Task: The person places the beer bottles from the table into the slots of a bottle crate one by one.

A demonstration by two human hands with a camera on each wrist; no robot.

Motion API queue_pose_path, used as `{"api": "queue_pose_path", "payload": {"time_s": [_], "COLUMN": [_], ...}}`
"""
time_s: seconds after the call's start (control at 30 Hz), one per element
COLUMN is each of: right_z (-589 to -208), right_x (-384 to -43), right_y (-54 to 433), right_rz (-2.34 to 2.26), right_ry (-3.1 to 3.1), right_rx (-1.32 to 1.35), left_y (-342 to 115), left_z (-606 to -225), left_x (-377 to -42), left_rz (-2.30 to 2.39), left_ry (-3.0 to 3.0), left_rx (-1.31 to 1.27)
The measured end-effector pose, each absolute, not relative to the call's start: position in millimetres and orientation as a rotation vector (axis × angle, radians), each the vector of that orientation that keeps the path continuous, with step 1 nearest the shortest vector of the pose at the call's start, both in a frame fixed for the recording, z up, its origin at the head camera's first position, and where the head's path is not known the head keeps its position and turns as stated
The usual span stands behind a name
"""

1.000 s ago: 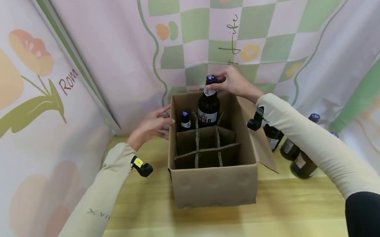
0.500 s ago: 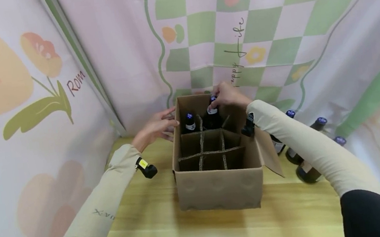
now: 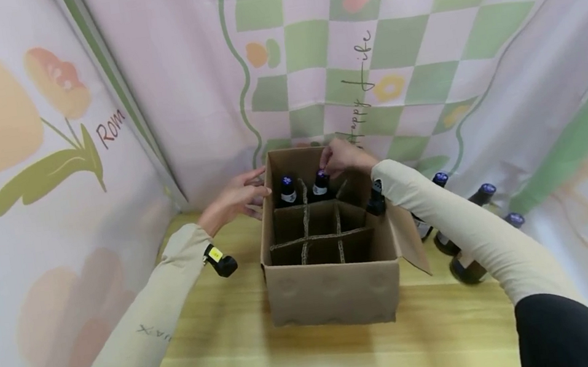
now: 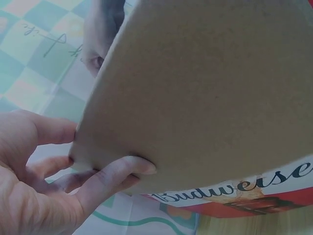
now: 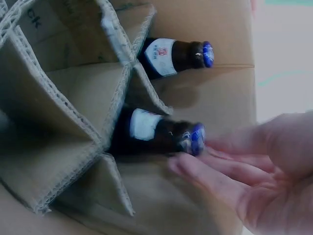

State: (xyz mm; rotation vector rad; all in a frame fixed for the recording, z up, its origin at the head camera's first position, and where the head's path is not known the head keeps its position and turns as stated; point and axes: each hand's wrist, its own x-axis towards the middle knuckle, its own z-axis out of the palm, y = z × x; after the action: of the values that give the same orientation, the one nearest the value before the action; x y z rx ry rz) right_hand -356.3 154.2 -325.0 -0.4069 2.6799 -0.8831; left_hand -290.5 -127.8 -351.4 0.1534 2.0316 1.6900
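An open cardboard box [image 3: 336,292] with crossed dividers [image 3: 307,222] stands on the table. In its back row are two dark beer bottles with blue caps. The left beer bottle [image 3: 287,192] stands in its compartment. My right hand [image 3: 347,156] pinches the top of the other beer bottle [image 3: 321,185], beside its blue cap in the right wrist view; its lower part is hidden. My left hand [image 3: 235,200] rests on the box's back left corner, fingers spread. In the left wrist view its thumb [image 4: 129,166] presses the cardboard side, above the "Budweiser" print.
Several dark bottles [image 3: 467,269] with blue caps stand right of the box, partly hidden by my right sleeve [image 3: 444,219]. A box flap [image 3: 408,239] hangs outward on that side. Patterned curtains [image 3: 192,85] close off the back and sides of the wooden table [image 3: 211,355].
My right hand has lowered the beer bottle into the back middle compartment, until its cap is about level with the other bottle's. The left hand stays at the box corner.
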Motion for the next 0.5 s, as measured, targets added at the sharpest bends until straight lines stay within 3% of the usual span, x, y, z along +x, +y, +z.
{"api": "queue_pose_path", "payload": {"time_s": [0.5], "right_z": [-308.2], "right_x": [-356.4], "right_y": [164.5], "right_rz": [-1.155], "right_ry": [2.495], "right_rx": [-0.299], "left_y": [-130.8], "left_z": [-349.9], "left_x": [-292.8], "left_rz": [1.684], "left_ry": [2.015], "left_rx": [0.154]}}
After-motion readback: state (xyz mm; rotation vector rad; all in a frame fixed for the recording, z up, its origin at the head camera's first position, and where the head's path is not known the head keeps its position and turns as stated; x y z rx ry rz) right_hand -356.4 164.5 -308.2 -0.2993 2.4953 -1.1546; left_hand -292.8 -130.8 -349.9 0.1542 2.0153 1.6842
